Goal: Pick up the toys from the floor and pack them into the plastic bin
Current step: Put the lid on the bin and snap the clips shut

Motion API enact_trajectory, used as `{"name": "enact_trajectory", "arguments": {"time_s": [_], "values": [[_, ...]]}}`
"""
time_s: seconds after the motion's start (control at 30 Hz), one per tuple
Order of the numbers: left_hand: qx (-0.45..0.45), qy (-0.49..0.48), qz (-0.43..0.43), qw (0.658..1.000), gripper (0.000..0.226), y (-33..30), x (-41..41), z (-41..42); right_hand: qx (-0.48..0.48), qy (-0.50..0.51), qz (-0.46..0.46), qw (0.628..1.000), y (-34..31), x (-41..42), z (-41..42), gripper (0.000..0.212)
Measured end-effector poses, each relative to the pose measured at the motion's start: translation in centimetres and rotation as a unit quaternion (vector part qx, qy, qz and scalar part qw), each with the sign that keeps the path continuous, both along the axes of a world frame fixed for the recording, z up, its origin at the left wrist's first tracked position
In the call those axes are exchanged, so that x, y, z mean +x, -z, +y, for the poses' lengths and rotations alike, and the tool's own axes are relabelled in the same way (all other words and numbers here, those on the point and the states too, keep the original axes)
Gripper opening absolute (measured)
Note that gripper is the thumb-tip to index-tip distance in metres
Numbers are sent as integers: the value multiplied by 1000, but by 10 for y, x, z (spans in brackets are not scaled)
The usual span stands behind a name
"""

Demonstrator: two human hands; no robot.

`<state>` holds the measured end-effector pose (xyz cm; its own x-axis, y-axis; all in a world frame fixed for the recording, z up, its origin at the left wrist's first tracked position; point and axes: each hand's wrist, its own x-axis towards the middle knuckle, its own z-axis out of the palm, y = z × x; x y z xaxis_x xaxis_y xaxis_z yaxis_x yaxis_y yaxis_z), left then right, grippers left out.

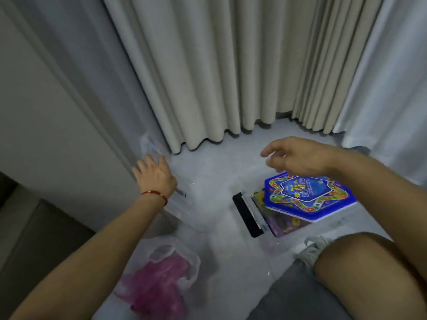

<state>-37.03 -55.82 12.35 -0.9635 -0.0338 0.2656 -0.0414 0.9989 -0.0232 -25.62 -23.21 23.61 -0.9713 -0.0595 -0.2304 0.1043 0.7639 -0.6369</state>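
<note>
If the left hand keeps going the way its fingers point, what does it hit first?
Most likely the clear plastic bag by the wall: the left hand points up and away toward it, fingers spread and seemingly at its edge already. Beyond that hangs the curtain. Depth is hard to judge from this view.

— Where am I working?
— A home, a room corner: long pleated curtains down to a pale floor, a board game by my knee.
</note>
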Motion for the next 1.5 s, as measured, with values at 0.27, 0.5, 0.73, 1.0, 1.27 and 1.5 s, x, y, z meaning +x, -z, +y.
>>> {"name": "enact_trajectory", "arguments": {"time_s": [0.27,0.5,0.73,1.0,1.27,1.5], "values": [[248,-76,-117,959,67,-19,3,18,145,-79,-2,986,21,13,-46,32],[375,31,-123,918,58,-64,21,112,85,-20,-25,996,23,23,-19,32],[320,183,-193,909,49,-104,70,276,-189,237,-31,952,28,37,41,28],[433,305,-355,770,51,-44,84,386,-440,475,97,756,113,85,131,36],[38,354,-288,889,60,115,45,338,-133,558,-16,819,205,63,224,61],[-24,342,-180,922,63,128,52,365,85,426,-11,901,231,5,258,61]]}}
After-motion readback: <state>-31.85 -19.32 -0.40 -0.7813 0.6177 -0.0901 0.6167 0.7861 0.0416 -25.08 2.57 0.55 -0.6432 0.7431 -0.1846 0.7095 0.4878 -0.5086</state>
